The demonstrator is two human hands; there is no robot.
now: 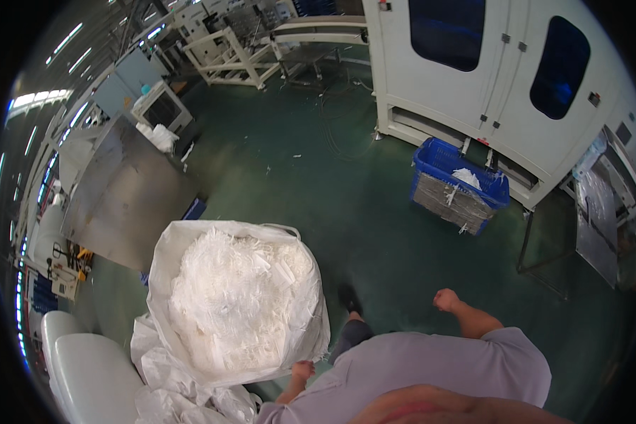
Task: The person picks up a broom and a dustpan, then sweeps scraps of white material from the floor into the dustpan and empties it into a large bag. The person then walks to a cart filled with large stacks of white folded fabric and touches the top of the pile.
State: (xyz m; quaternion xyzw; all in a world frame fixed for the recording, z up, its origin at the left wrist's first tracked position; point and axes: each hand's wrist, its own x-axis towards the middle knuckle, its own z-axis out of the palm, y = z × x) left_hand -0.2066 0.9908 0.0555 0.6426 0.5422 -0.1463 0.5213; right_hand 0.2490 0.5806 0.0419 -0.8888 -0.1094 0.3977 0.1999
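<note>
My left hand (303,369) is curled closed at the lower right side of a big white bulk bag (164,283). Its fingers overlap the bag's outer side in the picture, and whether they touch it cannot be made out. Shredded white strips (236,297) heap up inside the bag to its rim. Out to the right, over the green floor, my right hand (445,300) is closed in a loose fist, with nothing seen in it. One dark shoe (349,299) shows between the bag and my right arm.
A blue plastic crate (461,164) with white scraps stands before a large white machine cabinet (448,85). Left of the bag are a steel panel (123,191) and white rolls (95,374). Crumpled white sheeting (180,396) lies below the bag. A metal stand (544,261) is at right.
</note>
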